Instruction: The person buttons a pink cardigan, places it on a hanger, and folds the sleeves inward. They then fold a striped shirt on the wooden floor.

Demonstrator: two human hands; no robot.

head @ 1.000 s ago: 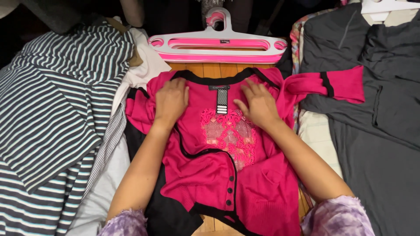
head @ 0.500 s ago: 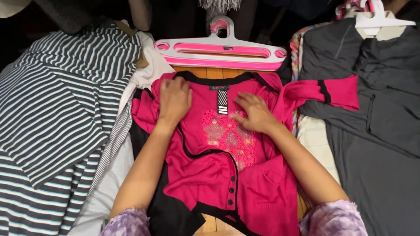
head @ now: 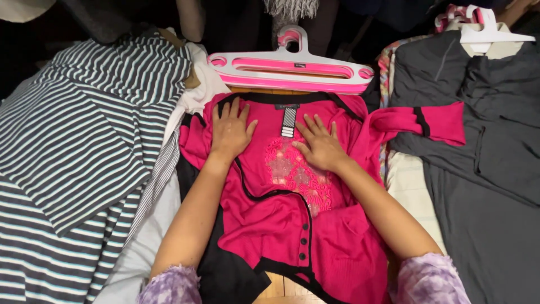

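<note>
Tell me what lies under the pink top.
Under the pink top show a black garment and wooden table. The rest underneath is covered.

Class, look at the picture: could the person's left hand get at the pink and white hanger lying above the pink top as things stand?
Probably yes. The left hand lies flat on the pink top, and the hanger lies just beyond its collar with nothing between them.

Pink and white plastic hanger (head: pixel 289 70) lies at top centre. Striped navy and white garment (head: pixel 84 146) spreads at left over white fabric (head: pixel 154 236). Dark grey shirt (head: pixel 484 169) on a white hanger (head: pixel 489 34) at right.
</note>
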